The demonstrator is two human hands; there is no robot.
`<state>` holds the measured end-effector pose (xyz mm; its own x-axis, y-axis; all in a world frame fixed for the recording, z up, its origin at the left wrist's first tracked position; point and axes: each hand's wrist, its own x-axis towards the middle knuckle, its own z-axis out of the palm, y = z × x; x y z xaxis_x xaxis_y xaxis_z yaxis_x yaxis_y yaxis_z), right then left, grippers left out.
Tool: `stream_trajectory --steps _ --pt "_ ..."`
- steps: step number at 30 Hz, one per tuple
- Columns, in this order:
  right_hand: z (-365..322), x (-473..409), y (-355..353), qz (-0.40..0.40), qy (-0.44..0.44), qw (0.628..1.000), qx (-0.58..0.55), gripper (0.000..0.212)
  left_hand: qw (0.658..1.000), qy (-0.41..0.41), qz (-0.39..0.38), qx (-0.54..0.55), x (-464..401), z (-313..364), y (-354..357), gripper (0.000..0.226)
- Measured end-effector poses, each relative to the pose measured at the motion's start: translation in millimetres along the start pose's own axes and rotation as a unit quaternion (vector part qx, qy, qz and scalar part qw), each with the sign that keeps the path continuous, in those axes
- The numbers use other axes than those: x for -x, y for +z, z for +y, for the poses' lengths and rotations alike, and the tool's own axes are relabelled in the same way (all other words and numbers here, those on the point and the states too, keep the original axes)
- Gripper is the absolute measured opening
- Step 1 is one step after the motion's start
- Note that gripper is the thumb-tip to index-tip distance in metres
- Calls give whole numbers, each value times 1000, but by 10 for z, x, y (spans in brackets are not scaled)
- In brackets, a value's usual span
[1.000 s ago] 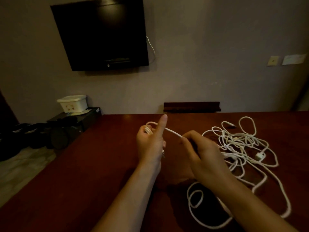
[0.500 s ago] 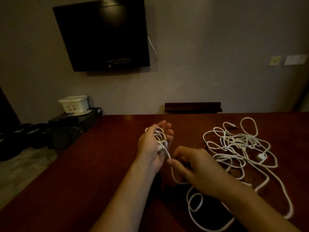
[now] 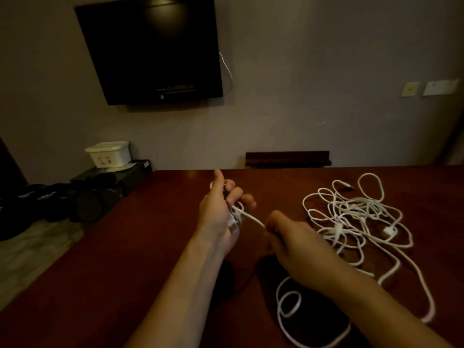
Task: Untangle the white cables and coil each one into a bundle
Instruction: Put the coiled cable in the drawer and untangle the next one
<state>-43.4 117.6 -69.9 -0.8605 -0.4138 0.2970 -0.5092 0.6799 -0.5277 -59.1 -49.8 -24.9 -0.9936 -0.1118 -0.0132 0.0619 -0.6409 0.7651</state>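
My left hand [image 3: 218,212] is raised above the dark red table [image 3: 140,259] and holds a small coil of white cable [image 3: 236,217] wound around its fingers, with a plug end hanging at the palm. A taut stretch of that cable runs right to my right hand [image 3: 293,242], which pinches it in curled fingers. A tangled heap of white cables [image 3: 351,217] lies on the table to the right, with a white plug [image 3: 388,231] in it. Loose loops of cable [image 3: 288,302] trail on the table under my right forearm.
A dark wall-mounted screen [image 3: 153,49] hangs above. A white tub [image 3: 108,154] sits on a black unit left of the table, with dark gear beside it. A chair back [image 3: 287,159] shows beyond the table's far edge. The left table edge drops to a pale floor.
My right hand has carried the cable around my left hand's fingers, adding a turn to the coil, and now sits lower right of it. My left index finger has bent down.
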Motion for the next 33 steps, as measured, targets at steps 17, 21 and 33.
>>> stream_trajectory --steps 17,21,33 --pt "-106 -53 -115 236 70 965 -95 26 860 82 -119 -490 161 -418 79 37" --pt "-105 -52 -126 216 83 967 -107 31 822 197 -57 -531 89 -455 47 45" --pt "-220 -62 -109 51 27 891 -451 21 992 30 44 -114 -8 -221 -17 49"
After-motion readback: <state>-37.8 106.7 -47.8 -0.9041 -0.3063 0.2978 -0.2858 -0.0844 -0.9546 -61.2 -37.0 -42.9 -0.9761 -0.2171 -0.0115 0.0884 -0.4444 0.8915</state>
